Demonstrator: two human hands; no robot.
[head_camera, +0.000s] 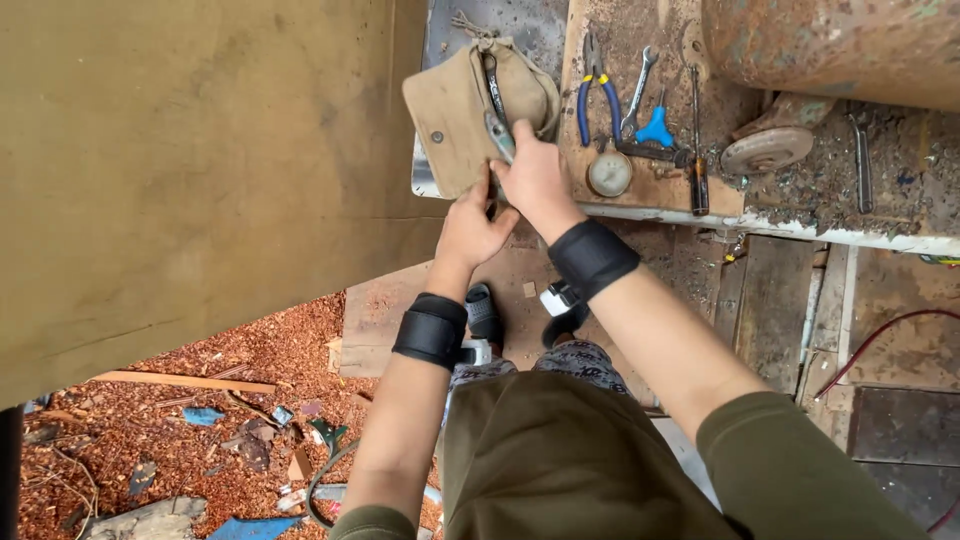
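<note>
Pouch (455, 115), tan canvas, flap open, sits at the left edge of the bench (640, 190). Left hand (472, 228) pinches its lower edge. Right hand (535, 175) grips a tool (497, 130) sticking out of the pouch, probably pliers, though the head is hidden. Black wristbands on both arms. Further right on the bench: blue-handled pliers (597, 95), wrench (637, 92), round gauge (609, 173), screwdriver (697, 150), rusty disc (767, 150).

Tool-strewn wooden bench (660, 190), pliers (597, 95), pouch (460, 115)
</note>
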